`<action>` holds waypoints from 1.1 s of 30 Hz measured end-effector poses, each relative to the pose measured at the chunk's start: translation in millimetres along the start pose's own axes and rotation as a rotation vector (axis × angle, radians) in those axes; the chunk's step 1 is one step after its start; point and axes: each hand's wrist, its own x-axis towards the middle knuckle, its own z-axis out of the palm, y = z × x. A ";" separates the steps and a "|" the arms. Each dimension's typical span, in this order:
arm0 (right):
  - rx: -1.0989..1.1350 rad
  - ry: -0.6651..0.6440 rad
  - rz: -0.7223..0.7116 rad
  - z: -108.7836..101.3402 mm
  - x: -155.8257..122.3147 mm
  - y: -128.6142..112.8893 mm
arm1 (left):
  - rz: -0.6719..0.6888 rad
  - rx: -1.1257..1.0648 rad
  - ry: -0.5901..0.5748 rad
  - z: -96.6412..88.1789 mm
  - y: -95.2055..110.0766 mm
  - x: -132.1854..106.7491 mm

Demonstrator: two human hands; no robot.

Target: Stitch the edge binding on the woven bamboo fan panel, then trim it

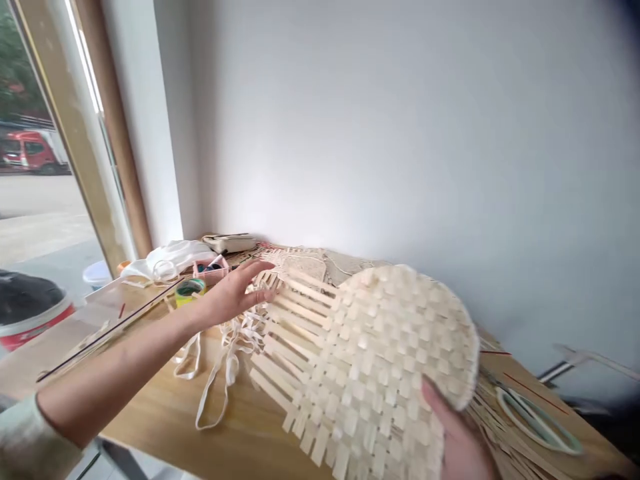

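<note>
A woven bamboo-strip panel with a rounded, pale-bound edge is held tilted over the table. Loose strip ends fan out along its left side. My right hand grips the lower right edge, thumb on the front face; the other fingers are hidden behind. My left hand reaches to the upper loose strip ends, thumb and fingers apart, nothing visibly grasped; whether it touches the strips I cannot tell. White ribbon lies in tangled loops below my left hand.
On the wooden table are a tape roll, a pink box, a white cloth bag and a beige pouch. Scissors lie at right among loose strips. A wall stands behind.
</note>
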 end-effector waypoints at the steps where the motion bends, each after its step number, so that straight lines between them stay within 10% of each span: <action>1: 0.040 0.029 0.037 2.7 1.0 1.6 | 0.051 0.011 0.024 1.2 -6.0 1.7; 9: 0.662 0.268 0.553 25.0 -6.7 -0.5 | 0.365 0.638 -0.353 32.1 -9.8 11.3; 20: 0.778 0.095 0.459 19.5 -18.7 5.6 | -0.104 0.106 -1.046 69.5 4.6 48.2; 26: 0.839 0.005 0.403 31.9 -27.7 11.9 | -0.321 -0.115 -1.020 76.2 -12.3 46.8; 33: 0.707 -0.254 0.160 12.3 -5.5 1.1 | -0.335 0.120 -1.006 68.1 5.2 56.4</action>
